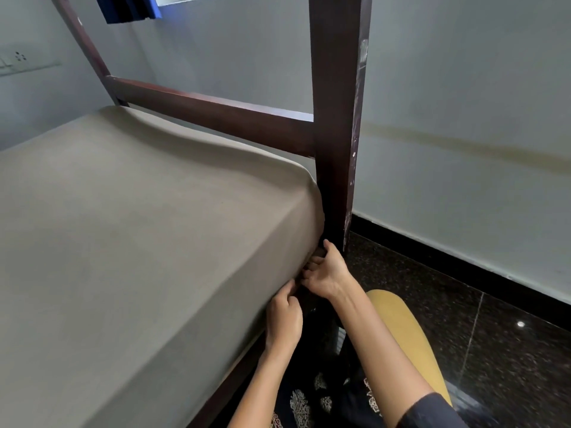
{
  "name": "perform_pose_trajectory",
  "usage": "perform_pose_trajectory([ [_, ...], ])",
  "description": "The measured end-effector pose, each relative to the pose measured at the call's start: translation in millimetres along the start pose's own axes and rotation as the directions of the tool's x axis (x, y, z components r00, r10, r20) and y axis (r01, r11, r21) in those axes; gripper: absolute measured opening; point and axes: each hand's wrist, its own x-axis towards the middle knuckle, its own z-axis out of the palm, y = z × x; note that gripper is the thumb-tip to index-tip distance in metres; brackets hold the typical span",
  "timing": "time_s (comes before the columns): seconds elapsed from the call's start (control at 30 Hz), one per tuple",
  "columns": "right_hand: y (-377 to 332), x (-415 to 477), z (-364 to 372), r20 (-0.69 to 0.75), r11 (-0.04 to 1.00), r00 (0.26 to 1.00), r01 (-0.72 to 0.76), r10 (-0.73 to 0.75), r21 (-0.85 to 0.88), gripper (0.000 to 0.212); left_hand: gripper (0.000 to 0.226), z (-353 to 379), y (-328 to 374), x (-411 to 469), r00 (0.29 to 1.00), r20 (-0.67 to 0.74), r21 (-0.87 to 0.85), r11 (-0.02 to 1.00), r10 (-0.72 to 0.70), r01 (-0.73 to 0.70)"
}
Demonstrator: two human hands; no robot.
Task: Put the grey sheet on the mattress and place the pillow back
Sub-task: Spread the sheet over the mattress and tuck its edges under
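The grey sheet (129,211) lies smooth over the whole mattress and hangs down its near side. At the mattress corner beside the dark wooden bedpost (335,134), both my hands work at the sheet's lower edge. My right hand (324,273) grips the bunched sheet corner right against the post, fingers curled in under the mattress. Just below it my left hand (284,316) pinches the sheet's edge with curled fingers. No pillow is in view.
A dark wooden rail (216,118) runs along the far end of the bed, with a grey wall behind. Black polished floor (463,319) lies to the right. My knee in yellow cloth (401,329) is bent beside the bed frame.
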Motion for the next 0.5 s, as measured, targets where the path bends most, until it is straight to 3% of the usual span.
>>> perform_pose_trajectory([
  [0.2,7,3,19,-0.108,0.996,0.99,0.086,-0.086,-0.002,0.053,0.058,-5,-8,3,0.97,0.197,0.208,0.961,0.143,-0.184],
  [0.33,-1,-7,3,0.019,1.0,1.0,0.013,-0.014,0.023,0.072,0.058,-6,-10,-2,0.96,0.241,0.411,0.881,0.141,-0.233],
  [0.5,-3,-16,-18,-0.014,0.999,1.0,0.011,-0.011,0.034,0.066,0.059,-3,-9,-8,0.951,0.255,0.55,0.782,0.177,-0.293],
])
